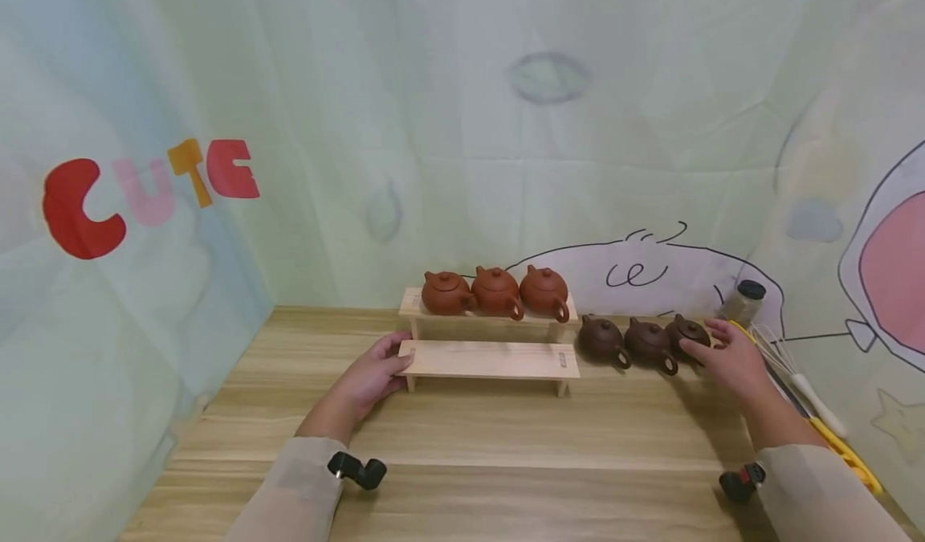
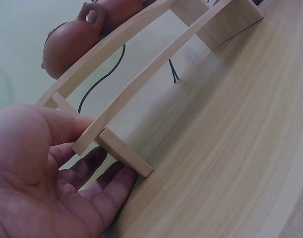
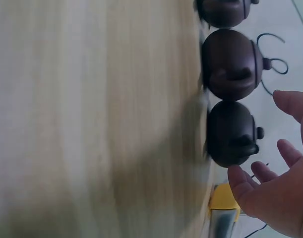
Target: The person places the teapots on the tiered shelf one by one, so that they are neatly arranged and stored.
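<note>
A pale wooden two-tier stand rests on the table, with three reddish-brown clay teapots in a row on its upper tier. My left hand grips the lower tier's left end; in the left wrist view its thumb lies on the board and its fingers curl beneath by the leg. To the stand's right, three dark brown teapots sit side by side on the table. My right hand is at the rightmost dark teapot, fingers spread and not closed around it.
Behind the right hand stands a jar with a black lid. A whisk with a white handle and a yellow-handled tool lie along the table's right side. A printed curtain hangs behind the wood-grain table.
</note>
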Available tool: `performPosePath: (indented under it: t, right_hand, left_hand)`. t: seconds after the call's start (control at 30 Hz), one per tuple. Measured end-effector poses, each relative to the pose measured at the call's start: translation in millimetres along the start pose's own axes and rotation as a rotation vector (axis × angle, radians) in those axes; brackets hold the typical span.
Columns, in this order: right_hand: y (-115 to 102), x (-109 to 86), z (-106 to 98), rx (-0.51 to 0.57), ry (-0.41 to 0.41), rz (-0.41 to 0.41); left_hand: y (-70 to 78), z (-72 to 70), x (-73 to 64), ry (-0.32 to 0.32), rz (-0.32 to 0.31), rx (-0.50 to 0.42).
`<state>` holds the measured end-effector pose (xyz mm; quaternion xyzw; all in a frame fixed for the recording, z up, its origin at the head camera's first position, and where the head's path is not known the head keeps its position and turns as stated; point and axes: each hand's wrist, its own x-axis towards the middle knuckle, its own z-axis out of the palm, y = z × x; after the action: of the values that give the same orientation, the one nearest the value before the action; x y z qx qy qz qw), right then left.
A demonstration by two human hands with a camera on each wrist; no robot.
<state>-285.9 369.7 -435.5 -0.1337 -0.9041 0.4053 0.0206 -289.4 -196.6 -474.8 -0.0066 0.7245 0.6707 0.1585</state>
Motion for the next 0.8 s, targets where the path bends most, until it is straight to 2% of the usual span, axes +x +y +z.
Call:
performPosePath:
  t: [0.17, 0.4, 0.8]
  right_hand:
    - [3.5, 20.2, 5.1, 0.009, -0.017, 0.034]
    - [8.4, 38.5, 16.8, -0.063, -0.012, 0.008]
    - [10.7, 37.9, 16.2, -0.07, 0.002, 0.063]
  left_hand:
    - [2.2, -2.1, -2.0, 0.008, 0.003, -0.003]
    - [2.5, -4.0, -2.0, 0.008, 0.002, 0.008]
    - [-0.6, -0.5, 1.1, -0.009, -0.001, -0.004]
